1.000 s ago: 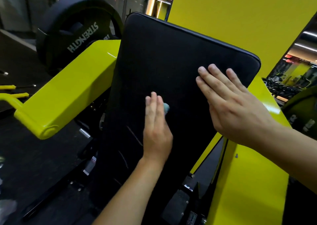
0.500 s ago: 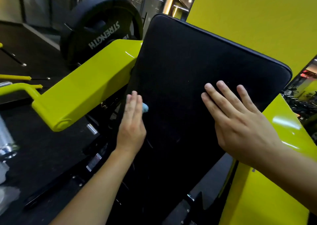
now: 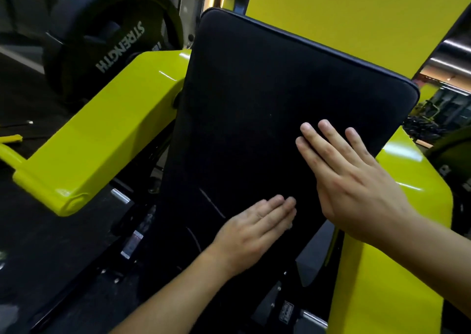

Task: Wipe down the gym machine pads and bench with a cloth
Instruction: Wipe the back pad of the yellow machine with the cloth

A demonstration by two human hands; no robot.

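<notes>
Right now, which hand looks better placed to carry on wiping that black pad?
Probably the left hand: it lies flat low on the black pad, apparently with the cloth beneath it, though the cloth is hidden. The right hand is only pressed flat higher up, likely steadying the pad.

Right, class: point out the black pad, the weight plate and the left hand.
black pad [image 3: 254, 109]: head view, bare middle of its face.
weight plate [image 3: 84, 25]: head view, black face above the lettering.
left hand [image 3: 254, 229]: head view, back of the hand, fingers flat on the pad.
</notes>
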